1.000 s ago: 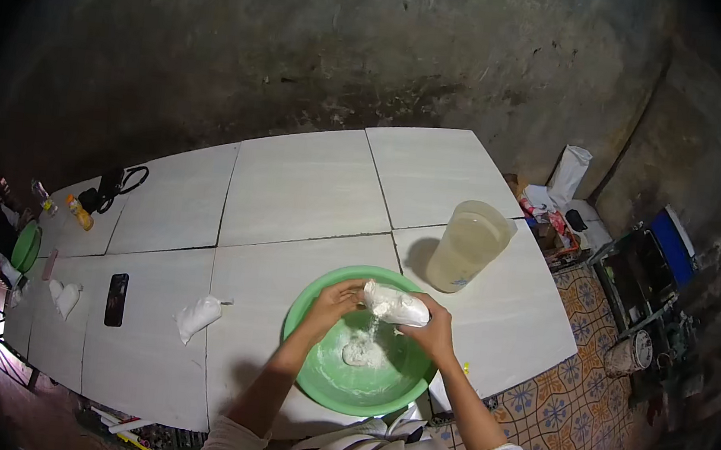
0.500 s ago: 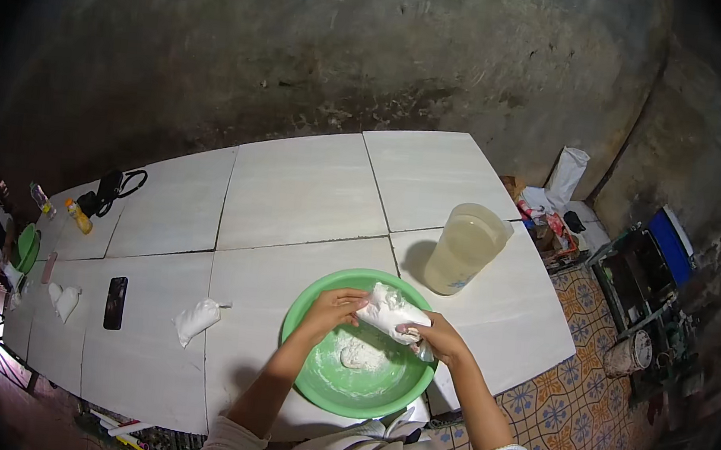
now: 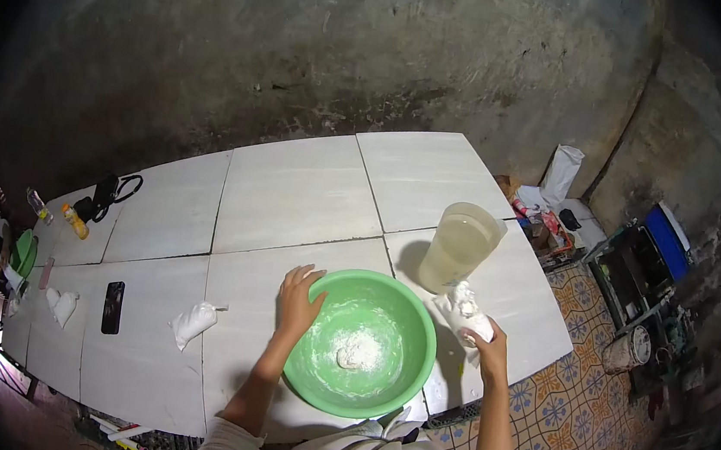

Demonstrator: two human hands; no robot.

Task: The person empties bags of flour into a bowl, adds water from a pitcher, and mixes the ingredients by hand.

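Observation:
A green plastic basin holds a small mound of white powder, with more dusted over its inner wall. My left hand is at the basin's left rim, its fingers apart and nothing held in them. To the right of the basin, my right hand is closed around a clear plastic bag of white powder. White powder shows at the bag's upper end, which points away from me. Just beyond the bag stands a translucent pitcher of cloudy liquid.
Left of the basin lie a knotted bag of white powder, a phone and another small white bag. A yellow-orange bottle and a black strapped item are at the far left. The white-tiled table ends near patterned floor on the right.
My left hand has let go of the bag of powder and moved left to the basin's rim. My right hand has carried the bag rightward, out from over the basin.

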